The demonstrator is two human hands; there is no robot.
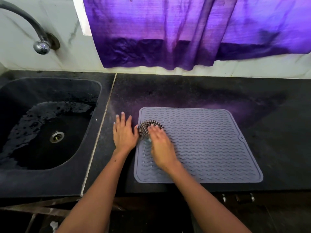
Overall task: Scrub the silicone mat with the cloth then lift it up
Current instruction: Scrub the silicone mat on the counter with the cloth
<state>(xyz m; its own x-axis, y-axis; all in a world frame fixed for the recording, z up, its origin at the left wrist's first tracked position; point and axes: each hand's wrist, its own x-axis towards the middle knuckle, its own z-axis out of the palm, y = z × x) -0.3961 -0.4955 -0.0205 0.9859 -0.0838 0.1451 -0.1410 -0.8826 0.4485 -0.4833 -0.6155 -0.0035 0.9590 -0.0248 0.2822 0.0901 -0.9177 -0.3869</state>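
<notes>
A grey silicone mat [207, 145] with wavy ridges lies flat on the dark counter. A bunched black-and-white patterned cloth [148, 128] sits on the mat's left part. My right hand [159, 147] presses on the cloth with fingers laid over it; the hand is motion-blurred. My left hand [123, 132] lies flat on the counter just left of the mat, fingers spread, its thumb at the mat's left edge.
A dark sink [45, 125] with a wet basin and a metal drain [56, 136] lies to the left. A curved tap [41, 46] is on the wall above it. A purple curtain [185, 34] hangs behind the counter [277, 115].
</notes>
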